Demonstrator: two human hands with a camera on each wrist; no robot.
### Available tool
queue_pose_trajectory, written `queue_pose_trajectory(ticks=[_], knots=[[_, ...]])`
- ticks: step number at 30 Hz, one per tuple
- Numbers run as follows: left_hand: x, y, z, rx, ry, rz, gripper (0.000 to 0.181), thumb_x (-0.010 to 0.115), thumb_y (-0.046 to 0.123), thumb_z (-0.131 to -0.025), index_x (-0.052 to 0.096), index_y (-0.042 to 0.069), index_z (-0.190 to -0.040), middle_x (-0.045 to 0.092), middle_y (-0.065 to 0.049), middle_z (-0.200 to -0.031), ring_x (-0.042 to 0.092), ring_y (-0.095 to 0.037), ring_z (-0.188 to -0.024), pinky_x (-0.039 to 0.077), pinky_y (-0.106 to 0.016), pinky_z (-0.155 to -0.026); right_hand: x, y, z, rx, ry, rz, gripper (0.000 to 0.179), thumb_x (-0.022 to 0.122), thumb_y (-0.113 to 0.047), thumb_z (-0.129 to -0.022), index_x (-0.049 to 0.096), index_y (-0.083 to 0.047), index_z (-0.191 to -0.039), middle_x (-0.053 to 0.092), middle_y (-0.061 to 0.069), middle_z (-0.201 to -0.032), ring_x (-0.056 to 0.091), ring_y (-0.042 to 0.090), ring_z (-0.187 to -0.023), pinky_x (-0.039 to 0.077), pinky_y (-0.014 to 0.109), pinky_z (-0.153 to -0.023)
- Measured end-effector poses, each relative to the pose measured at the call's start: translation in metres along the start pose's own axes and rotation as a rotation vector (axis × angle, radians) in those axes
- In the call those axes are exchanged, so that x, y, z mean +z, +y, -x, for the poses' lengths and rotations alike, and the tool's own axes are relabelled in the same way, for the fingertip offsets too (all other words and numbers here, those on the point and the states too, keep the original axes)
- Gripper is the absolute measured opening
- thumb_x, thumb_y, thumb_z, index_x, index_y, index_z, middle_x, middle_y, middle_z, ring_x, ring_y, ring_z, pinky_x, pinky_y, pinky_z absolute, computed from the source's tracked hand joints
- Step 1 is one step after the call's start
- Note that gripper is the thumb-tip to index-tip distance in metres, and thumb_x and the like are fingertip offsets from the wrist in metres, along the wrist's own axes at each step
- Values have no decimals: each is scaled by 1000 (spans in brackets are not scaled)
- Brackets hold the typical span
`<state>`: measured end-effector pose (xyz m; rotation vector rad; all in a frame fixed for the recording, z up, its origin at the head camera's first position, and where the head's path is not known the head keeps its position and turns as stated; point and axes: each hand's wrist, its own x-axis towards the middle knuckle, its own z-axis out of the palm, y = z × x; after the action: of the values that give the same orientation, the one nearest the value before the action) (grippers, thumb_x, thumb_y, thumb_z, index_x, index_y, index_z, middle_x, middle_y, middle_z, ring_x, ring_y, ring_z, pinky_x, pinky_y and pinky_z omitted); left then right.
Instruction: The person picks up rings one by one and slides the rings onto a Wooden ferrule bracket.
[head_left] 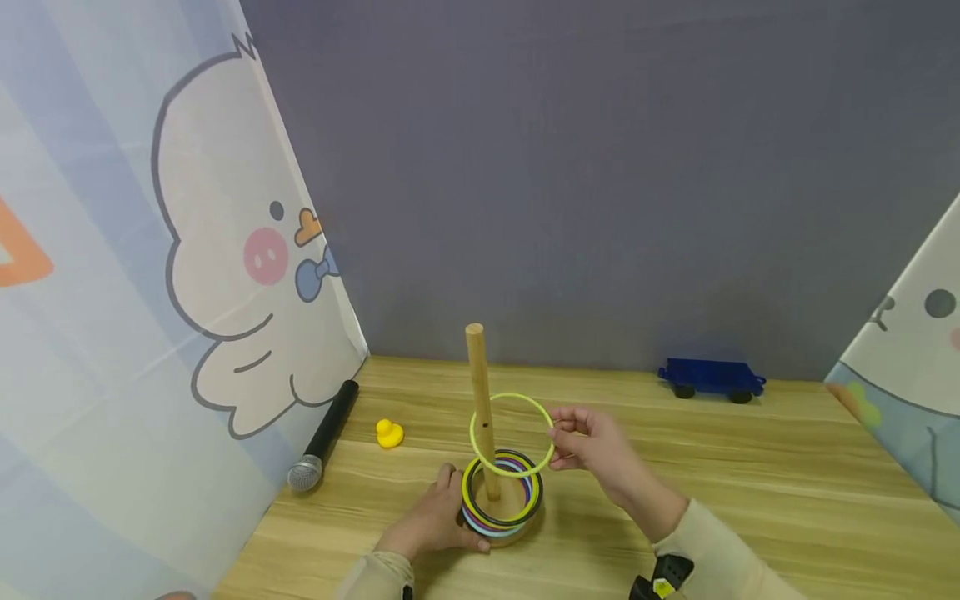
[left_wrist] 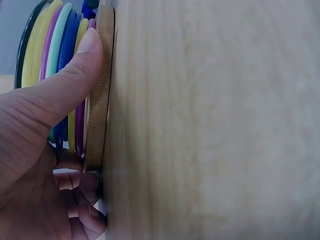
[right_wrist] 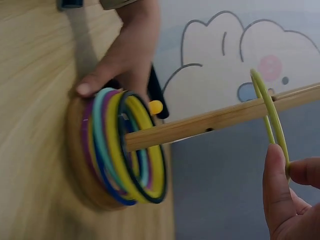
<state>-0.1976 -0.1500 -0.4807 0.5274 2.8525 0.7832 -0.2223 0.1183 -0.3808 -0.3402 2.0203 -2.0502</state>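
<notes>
A wooden ring-toss stand has a tall post (head_left: 478,375) rising from a round base (left_wrist: 97,115). Several coloured rings (head_left: 467,500), among them black, yellow, purple, light blue and dark blue, lie stacked around the post's foot. My left hand (head_left: 431,518) grips the base at its near left side, thumb (left_wrist: 80,75) over the lowest rings and base edge, other fingers bent beneath. Between thumb and fingertips my right hand (head_left: 600,454) pinches a yellow-green ring (head_left: 525,397) at its right side. That ring is tilted above the stack, with the post running through it.
Left of the stand sits a small yellow rubber duck (head_left: 389,434), and farther left lies a black microphone (head_left: 326,433) beside the printed cloth wall. A blue toy wagon (head_left: 711,377) stands at the back right, near the grey backdrop (head_left: 570,183).
</notes>
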Motion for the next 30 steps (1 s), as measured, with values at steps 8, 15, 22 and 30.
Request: queue_pose_trajectory(ticks=[8, 15, 22, 30], knots=[[-1, 0, 0, 18, 3, 0, 106, 88, 51, -61, 39, -2, -138, 37, -17, -128, 48, -36, -115, 44, -53, -99, 3, 44, -4, 21, -45, 17, 37, 57, -1, -94, 46, 16, -125, 55, 12, -96, 61, 16, -67, 59, 32, -64], [-2, 2, 0, 26, 10, -8, 105, 88, 51, -60, 40, -4, -135, 38, -16, -125, 50, -37, -113, 45, -52, -98, 10, 65, -6, 48, -27, 19, 37, 56, 3, -91, 46, 19, -123, 55, 15, -94, 61, 17, -64, 58, 30, -60], [-4, 2, 1, 23, 20, -26, 107, 89, 52, -60, 40, -9, -133, 39, -18, -124, 51, -39, -111, 46, -53, -97, 14, 74, -9, 47, -28, 42, 38, 58, 3, -90, 48, 20, -123, 56, 13, -92, 61, 16, -63, 57, 26, -57], [-2, -1, 1, 12, 18, -8, 108, 88, 53, -60, 40, -8, -134, 38, -19, -125, 50, -39, -113, 45, -53, -97, 17, 77, -9, 36, 0, 72, 37, 61, 2, -89, 52, 19, -121, 54, 13, -93, 61, 15, -60, 57, 26, -54]])
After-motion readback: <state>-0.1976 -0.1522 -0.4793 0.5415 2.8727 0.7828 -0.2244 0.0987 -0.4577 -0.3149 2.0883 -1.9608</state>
